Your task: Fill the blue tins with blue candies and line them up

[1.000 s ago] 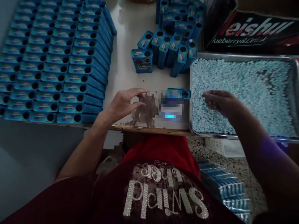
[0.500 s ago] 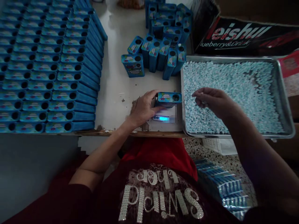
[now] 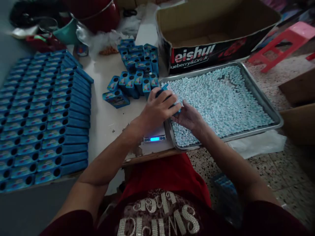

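My left hand (image 3: 156, 113) is wrapped round a small blue candy tin (image 3: 165, 87), held tilted over the left edge of the metal tray (image 3: 261, 88). Fingers cover most of the tin. Right at its lower end is my right hand (image 3: 189, 116), palm up and cupped, thumb apart from the fingers; whether candies lie in it I cannot make out. Pale blue and white candies (image 3: 221, 101) spread across the tray. Below my left wrist, a small digital scale (image 3: 155, 139) shows its lit display, with its plate partly hidden.
Stacked rows of blue tins (image 3: 49, 121) fill the table's left side. Several loose tins (image 3: 131, 83) stand behind my left hand. A black cardboard box (image 3: 192, 57) sits beyond the tray, and a red stool (image 3: 283, 42) stands at the far right.
My left hand has lifted the tin off the scale and tipped it toward the tray. My right hand has come left from above the candies to the tin's end. The view has shifted.
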A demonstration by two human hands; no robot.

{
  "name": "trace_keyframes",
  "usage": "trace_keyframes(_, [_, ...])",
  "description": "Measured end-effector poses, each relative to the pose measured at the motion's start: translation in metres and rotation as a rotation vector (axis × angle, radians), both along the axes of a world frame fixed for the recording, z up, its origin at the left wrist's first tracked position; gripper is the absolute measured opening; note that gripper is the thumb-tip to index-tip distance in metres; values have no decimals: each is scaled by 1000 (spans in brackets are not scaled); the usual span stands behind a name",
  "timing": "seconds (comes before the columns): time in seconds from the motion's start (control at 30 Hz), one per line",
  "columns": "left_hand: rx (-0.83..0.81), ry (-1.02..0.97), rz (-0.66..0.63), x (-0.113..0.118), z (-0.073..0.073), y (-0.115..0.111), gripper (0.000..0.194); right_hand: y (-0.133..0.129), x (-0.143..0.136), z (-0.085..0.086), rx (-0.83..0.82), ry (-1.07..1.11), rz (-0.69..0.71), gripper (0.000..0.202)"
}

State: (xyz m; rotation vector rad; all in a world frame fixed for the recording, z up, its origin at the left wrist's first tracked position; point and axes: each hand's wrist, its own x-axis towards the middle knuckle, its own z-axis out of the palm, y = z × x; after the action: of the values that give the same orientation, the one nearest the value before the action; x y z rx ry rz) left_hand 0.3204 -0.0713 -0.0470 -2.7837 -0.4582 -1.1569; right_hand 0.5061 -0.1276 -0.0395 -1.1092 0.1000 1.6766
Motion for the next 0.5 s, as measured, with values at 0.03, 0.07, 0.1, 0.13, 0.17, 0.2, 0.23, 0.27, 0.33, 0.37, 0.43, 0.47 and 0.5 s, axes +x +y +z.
trace_keyframes(0.03, [-28, -5, 20, 1, -4, 0, 36, 0, 1, 0, -14, 25, -23, 44])
trace_keyframes(0.07, [-64, -27, 54, 0, -8, 0, 38, 0, 2, -2, -19, 41, -42, 41])
trace_keyframes(0.1, [-103, -66, 91, 0, -13, -1, 39, 0, 3, -5, -18, 49, -56, 38])
trace_keyframes(0.13, [-151, -116, 123, -2, -18, -3, 40, 1, 5, -10, -13, 52, -64, 35])
trace_keyframes(0.17, [-213, -169, 145, -3, -23, -5, 39, 1, 8, -17, -8, 48, -66, 32])
trace_keyframes(0.2, [-289, -220, 161, -5, -27, -8, 38, 1, 11, -24, -2, 44, -63, 30])
trace_keyframes(0.23, [-377, -268, 175, -7, -31, -10, 37, 1, 15, -33, 10, 45, -52, 28])
trace_keyframes(0.27, [-475, -311, 189, -10, -35, -13, 35, 0, 20, -41, 34, 48, -29, 25])
trace_keyframes(0.33, [-675, -397, 232, -18, -44, -19, 31, -3, 32, -56, 98, 40, 47, 17])
trace_keyframes(0.37, [-766, -441, 258, -24, -49, -23, 31, -5, 38, -61, 131, 20, 94, 13])
trace_keyframes(0.43, [-934, -498, 309, -40, -61, -32, 37, -8, 50, -64, 175, -42, 175, 18])
trace_keyframes(0.47, [-1007, -506, 324, -49, -67, -37, 41, -9, 54, -63, 189, -73, 197, 21])
trace_keyframes(0.5, [-1069, -499, 326, -58, -73, -43, 45, -10, 57, -59, 199, -102, 210, 23])
